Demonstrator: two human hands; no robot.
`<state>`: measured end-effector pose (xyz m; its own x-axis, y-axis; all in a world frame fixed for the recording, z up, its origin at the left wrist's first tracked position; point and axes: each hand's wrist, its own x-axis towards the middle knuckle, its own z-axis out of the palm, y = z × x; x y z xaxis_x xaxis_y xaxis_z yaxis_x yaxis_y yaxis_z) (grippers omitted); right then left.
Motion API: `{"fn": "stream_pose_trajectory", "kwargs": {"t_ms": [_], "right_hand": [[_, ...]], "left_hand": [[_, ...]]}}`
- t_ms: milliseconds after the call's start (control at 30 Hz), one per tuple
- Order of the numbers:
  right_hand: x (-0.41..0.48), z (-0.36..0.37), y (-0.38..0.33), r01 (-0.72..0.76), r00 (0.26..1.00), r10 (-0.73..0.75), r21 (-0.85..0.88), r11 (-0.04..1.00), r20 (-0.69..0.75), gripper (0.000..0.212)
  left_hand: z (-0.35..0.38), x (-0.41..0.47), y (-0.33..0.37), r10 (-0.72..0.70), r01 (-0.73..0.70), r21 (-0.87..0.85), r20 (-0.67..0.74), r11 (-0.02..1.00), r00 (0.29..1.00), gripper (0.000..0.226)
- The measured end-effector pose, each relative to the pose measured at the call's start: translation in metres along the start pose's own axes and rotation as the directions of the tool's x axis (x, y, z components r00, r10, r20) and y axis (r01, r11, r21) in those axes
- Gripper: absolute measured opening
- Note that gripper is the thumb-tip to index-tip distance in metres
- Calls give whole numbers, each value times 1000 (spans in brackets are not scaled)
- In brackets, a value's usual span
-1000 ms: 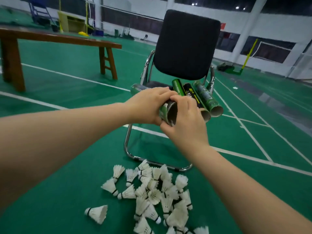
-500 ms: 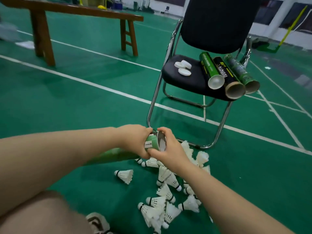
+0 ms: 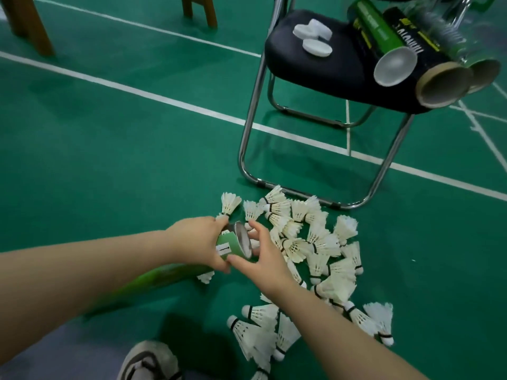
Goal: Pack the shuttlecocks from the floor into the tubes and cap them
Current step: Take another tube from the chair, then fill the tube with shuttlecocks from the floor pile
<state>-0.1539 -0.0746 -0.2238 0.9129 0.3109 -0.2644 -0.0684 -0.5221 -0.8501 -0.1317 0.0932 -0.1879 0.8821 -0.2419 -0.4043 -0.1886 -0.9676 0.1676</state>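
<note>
While the left hand (image 3: 197,242) grips a green tube (image 3: 233,244) just behind its open mouth, fingers curled round the barrel, the right hand (image 3: 264,256) sits at that mouth with fingers spread and loosely bent, thumb at the lower rim; no shuttlecock shows in it. This tube is held low over the floor (image 3: 109,133), tilted, its mouth facing the pile and its far end running back under the left forearm. Most shuttlecocks (image 3: 315,242) lie heaped on the floor just right of the hands, reaching to the chair's front rail, with more scattered nearer the person beside the right forearm and one tucked under the held tube. On the chair (image 3: 315,69) seat three spare tubes (image 3: 417,48) lie side by side, near ends jutting over the edge: a green one with a white end, a black one open, and a third, blurred. Three white caps (image 3: 315,37) rest together on the seat, left of those tubes. At the bottom edge, a shoe (image 3: 148,360) is partly in view.
</note>
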Motion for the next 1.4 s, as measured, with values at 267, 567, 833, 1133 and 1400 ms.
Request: {"fn": "stream_pose_trajectory", "kwargs": {"t_ms": [267,567,833,1133,1400], "right_hand": [[28,-2,45,-72,987,61,-71,995,-149,32],[60,-27,91,-239,954,41,-671,702,-297,37],[58,-30,117,-356,932,220,-608,710,-288,41],[53,-39,83,-210,815,162,-22,978,-556,17],[40,-26,42,82,845,8,144,986,-534,24]], "left_hand": [[32,39,-8,-96,99,-86,30,991,995,88],[49,62,-3,-125,142,-192,98,971,987,73],[52,62,4,-91,105,-186,78,977,993,82],[51,57,13,-93,100,-269,40,958,995,84],[52,57,12,-58,65,-324,32,944,998,86]]}}
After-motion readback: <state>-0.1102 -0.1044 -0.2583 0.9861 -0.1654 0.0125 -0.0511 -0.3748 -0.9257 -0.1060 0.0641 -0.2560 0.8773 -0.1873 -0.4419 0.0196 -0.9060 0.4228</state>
